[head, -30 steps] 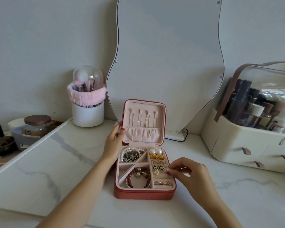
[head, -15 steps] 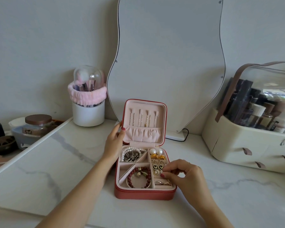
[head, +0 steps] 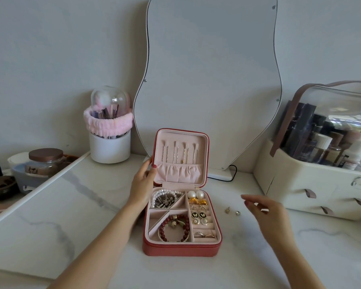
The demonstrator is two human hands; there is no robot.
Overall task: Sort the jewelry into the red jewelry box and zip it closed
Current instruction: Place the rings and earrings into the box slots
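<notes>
Left hand (head: pixel 143 185) grips the left edge of the upright lid of the red zip-around jewelry box (head: pixel 181 248), thumb on the pink lining, fingers behind; it holds the lid open. Right hand (head: pixel 266 213) hovers over the white marble tabletop (head: pixel 71 215), to the right of the box, fingers loosely spread and relaxed, gripping nothing and touching nothing I can see

Two small gold stud earrings (head: pixel 232 211) lie on the marble between the box and the right hand, just beside the fingertips, apart from the box

Box sits at centre of the table in front of the wavy frameless mirror (head: pixel 208 80), lid up, zip undone. Lid lining carries a row of thin gold chains above a gathered pocket. Tray: pearl strand (head: pixel 165 198) back-left, dark red bead bracelet (head: pixel 174 227) front-left, round pearl studs (head: pixel 196 194) back-right, black butterfly earrings (head: pixel 198 214) in the ring rolls, gold rings (head: pixel 204 235) front-right

Versus half a second ago: right hand was over the ring rolls at the box's right side, fingers pinched; it's now off the box and open. Left hand unchanged on the lid
</notes>
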